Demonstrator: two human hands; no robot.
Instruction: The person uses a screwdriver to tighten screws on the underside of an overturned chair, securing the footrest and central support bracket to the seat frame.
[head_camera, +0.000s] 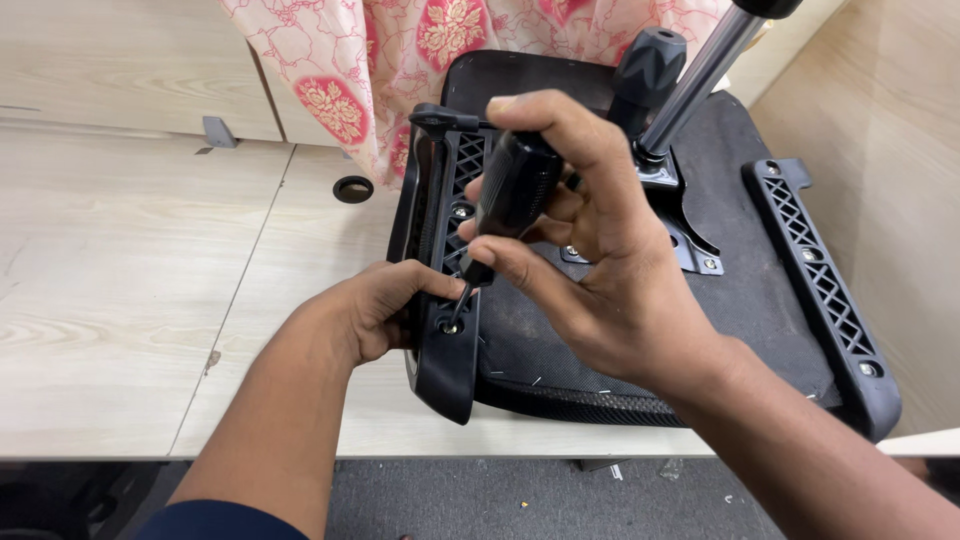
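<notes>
Right hand is closing around a black ribbed-handle screwdriver, tip seated in a screw at the near end of the black plastic lattice armrest bracket on the upturned black fabric chair seat, while left hand is clamping the bracket; shaft is best kept square, pressing down.

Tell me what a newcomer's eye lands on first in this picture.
First, the right hand at centre, gripping a black screwdriver with its tip in a screw hole of the black armrest bracket. The left hand steadies that bracket from the side. Both work on an upturned chair seat lying on the pale wooden table.
</notes>
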